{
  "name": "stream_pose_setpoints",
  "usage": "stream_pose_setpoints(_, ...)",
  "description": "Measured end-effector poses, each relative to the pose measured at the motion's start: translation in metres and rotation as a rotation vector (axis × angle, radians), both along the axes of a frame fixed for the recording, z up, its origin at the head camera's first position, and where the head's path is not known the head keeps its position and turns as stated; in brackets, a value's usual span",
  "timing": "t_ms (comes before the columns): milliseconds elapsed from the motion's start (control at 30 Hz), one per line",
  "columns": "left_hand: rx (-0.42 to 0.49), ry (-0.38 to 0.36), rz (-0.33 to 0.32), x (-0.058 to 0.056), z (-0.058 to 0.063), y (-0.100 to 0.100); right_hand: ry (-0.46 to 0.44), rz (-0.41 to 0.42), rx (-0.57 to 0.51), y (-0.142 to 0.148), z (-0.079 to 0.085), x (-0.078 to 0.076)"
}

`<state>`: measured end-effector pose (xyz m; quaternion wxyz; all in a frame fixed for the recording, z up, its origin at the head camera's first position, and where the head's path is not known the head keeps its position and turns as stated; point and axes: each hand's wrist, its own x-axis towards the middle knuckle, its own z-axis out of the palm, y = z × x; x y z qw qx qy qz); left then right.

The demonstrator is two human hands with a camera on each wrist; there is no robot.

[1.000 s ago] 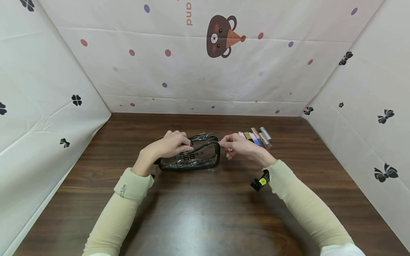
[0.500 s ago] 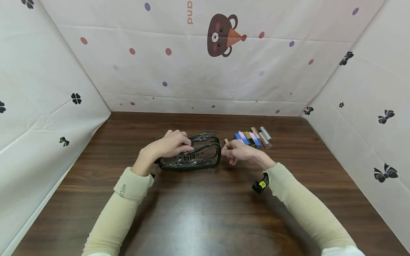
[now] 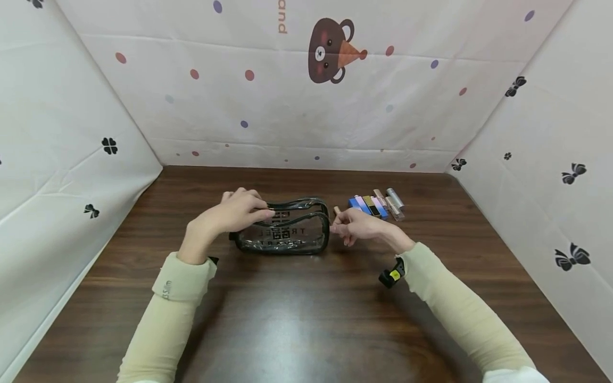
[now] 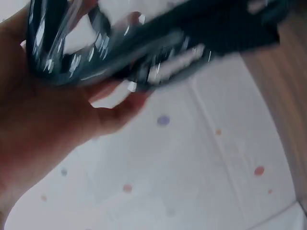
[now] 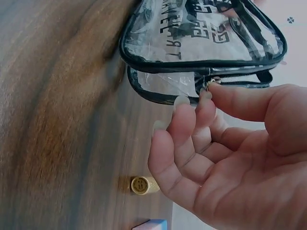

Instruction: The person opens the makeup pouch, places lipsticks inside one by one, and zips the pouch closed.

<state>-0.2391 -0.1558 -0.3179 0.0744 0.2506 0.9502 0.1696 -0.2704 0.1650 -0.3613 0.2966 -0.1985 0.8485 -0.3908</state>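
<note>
A clear toiletry pouch (image 3: 297,246) with black trim and printed black lettering stands on the brown table. My left hand (image 3: 234,213) holds the pouch's upper left part, thumb along the near top edge; in the left wrist view the hand (image 4: 62,124) lies against the blurred black trim. At the pouch's right end, my right hand (image 3: 356,226) pinches the zipper pull (image 5: 207,85) between thumb and index finger. The right wrist view shows the zipper (image 5: 244,78) parted beyond the pull, with the other fingers curled loosely below.
A small gold tube (image 5: 141,185) stands just behind my right hand. Farther right lie blue, pink and black-gold little boxes (image 3: 369,205) beside several slim tubes (image 3: 395,202). White patterned cloth (image 3: 287,106) walls the table's back and sides.
My right hand has drawn the zipper pull slightly down the pouch's right end, uncovering the gold tube and boxes. My left hand has shifted left along the pouch's top.
</note>
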Motion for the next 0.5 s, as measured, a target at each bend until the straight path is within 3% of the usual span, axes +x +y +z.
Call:
stream_pose_setpoints(133, 0.023, -0.022, -0.019, 0.0, 0.002, -0.01, 0.003, -0.001, -0.011, 0.004, 0.005, -0.006)
stream_pose_setpoints(233, 0.039, -0.03, -0.063, -0.001, 0.003, -0.011, 0.11, -0.053, 0.02, 0.006, 0.006, -0.014)
stream_pose_setpoints(367, 0.037, -0.055, -0.066, 0.0, 0.004, -0.01, 0.324, -0.142, 0.178, 0.007, -0.003, -0.029)
stream_pose_setpoints(500, 0.031, -0.065, -0.07, 0.001, 0.004, -0.008, 0.427, -0.125, 0.383, 0.005, -0.017, -0.039)
